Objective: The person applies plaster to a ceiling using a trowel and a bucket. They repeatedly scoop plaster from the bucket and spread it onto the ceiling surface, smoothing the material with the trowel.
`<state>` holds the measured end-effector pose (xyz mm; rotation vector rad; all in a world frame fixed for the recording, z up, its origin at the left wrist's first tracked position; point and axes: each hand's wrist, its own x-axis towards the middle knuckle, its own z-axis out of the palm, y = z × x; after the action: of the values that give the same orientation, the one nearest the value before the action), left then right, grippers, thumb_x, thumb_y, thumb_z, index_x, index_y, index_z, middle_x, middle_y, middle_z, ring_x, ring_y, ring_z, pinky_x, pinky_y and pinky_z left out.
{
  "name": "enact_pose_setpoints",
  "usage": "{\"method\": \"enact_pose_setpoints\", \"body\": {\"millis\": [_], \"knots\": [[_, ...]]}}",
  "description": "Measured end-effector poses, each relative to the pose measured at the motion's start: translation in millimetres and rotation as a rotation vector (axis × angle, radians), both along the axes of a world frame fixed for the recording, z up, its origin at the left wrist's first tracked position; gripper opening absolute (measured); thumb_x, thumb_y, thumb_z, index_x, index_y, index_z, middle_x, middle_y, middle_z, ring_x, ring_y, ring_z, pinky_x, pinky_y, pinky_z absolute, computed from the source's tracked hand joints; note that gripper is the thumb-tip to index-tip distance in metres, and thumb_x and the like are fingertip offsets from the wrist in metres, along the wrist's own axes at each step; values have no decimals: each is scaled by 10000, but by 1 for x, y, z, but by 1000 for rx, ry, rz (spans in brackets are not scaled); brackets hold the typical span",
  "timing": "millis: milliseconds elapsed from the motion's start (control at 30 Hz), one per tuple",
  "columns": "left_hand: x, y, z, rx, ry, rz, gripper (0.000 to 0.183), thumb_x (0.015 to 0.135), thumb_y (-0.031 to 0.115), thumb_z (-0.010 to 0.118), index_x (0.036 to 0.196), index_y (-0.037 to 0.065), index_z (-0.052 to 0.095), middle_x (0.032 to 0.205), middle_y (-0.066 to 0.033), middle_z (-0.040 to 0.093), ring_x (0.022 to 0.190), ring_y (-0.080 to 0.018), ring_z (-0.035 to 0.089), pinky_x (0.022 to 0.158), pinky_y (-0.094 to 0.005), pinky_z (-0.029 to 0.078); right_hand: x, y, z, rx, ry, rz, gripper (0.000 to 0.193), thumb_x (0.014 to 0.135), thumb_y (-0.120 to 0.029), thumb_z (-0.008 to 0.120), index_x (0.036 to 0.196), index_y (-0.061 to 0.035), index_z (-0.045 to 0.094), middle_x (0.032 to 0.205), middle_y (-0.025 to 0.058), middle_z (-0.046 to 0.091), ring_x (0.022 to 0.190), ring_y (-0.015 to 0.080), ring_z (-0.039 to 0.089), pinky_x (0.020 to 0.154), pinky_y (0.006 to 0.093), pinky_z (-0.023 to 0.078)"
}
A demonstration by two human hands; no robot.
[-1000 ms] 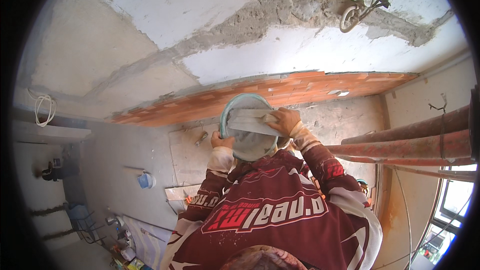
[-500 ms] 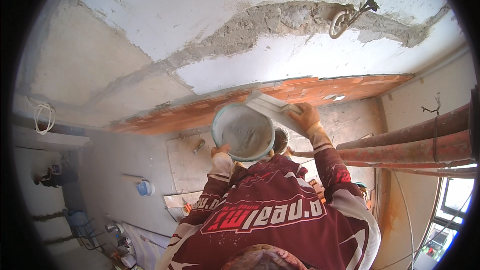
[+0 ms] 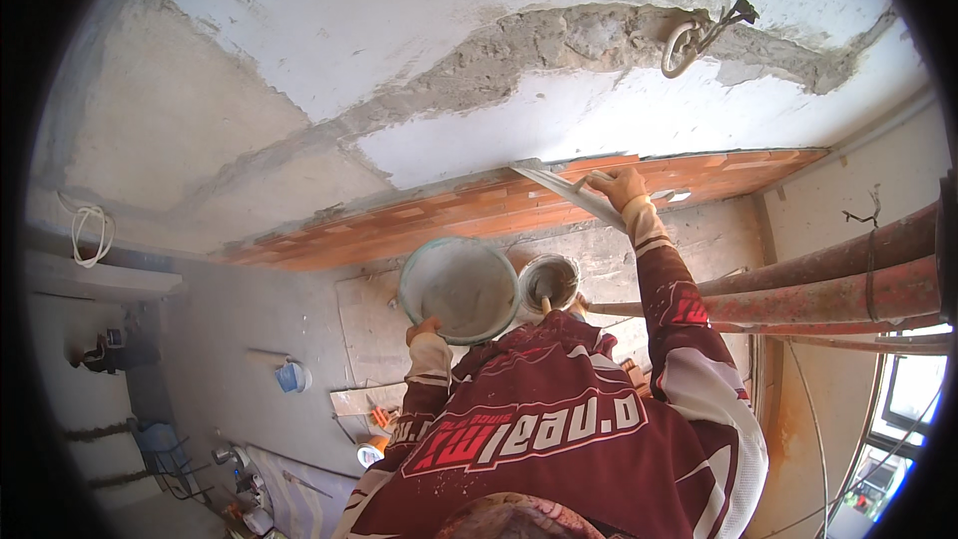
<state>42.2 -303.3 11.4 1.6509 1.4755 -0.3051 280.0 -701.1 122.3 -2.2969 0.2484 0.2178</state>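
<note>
In front of my chest I hold up a wide round basin (image 3: 461, 286) with a pale green rim and wet grey plaster inside. My left hand (image 3: 426, 329) is closed on its near left edge. My right hand (image 3: 621, 188) grips a long, flat plastering trowel (image 3: 579, 202), held tilted at the wall. Its far left end meets the upper border of the red brick strip (image 3: 439, 216), where grey plaster shows. Whether the whole edge touches the wall I cannot tell.
Beneath me stands a bucket (image 3: 550, 279) with a stick in it. Red rusty pipes (image 3: 818, 297) run along the right. A cable coil (image 3: 683, 48) sticks out of the rough wall channel. A blue-white container (image 3: 292, 376) is on the floor at left.
The trowel has left the basin's rim and moved right and forward to the wall. My left hand has brought the basin lower and slightly left, uncovering the bucket.
</note>
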Motion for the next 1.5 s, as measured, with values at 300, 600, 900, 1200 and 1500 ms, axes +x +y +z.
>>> {"method": "enact_pose_setpoints", "body": {"millis": [300, 600, 900, 1200, 1500], "knots": [[-12, 14, -19, -13, 47, -1, 298, 602, 202, 674, 760, -47, 630, 692, -167, 645, 612, -275, 603, 590, -406, 467, 5, -11, 8, -3, 42, -2, 488, 725, -452, 692, 937, -12, 704, 865, 171, 685, 825, 260, 662, 756, 356, 501], [12, -21, 13, 19, -185, 57, 342, 576, 101, 672, 859, -40, 540, 744, -143, 598, 638, -282, 562, 596, -401, 453, -15, -15, 20, 114, -14, 77, 476, 727, -428, 701, 890, 19, 700, 765, 152, 677, 677, 194, 621, 648, 351, 494], [39, -37, 19, 150, -708, -165, 281, 516, 70, 667, 729, 9, 493, 712, -62, 538, 652, -147, 490, 585, -313, 433, -84, 70, 0, -270, -112, 690, 322, 775, -358, 630, 876, -58, 688, 793, 157, 660, 740, 320, 637, 659, 403, 504], [58, -48, 56, 186, -693, -221, 281, 538, 66, 659, 728, 33, 456, 699, -39, 499, 639, -128, 452, 569, -300, 422, -113, 97, -50, -417, -493, 791, 279, 737, -317, 645, 896, -96, 584, 787, 87, 573, 690, 308, 611, 601, 407, 495], [58, -49, 48, 119, -632, -180, 299, 551, 75, 668, 779, 3, 489, 710, -55, 520, 636, -142, 471, 571, -317, 433, -127, 71, -37, -201, -169, 660, 330, 765, -407, 612, 940, -132, 660, 891, 96, 626, 840, 296, 616, 738, 403, 494]]}}
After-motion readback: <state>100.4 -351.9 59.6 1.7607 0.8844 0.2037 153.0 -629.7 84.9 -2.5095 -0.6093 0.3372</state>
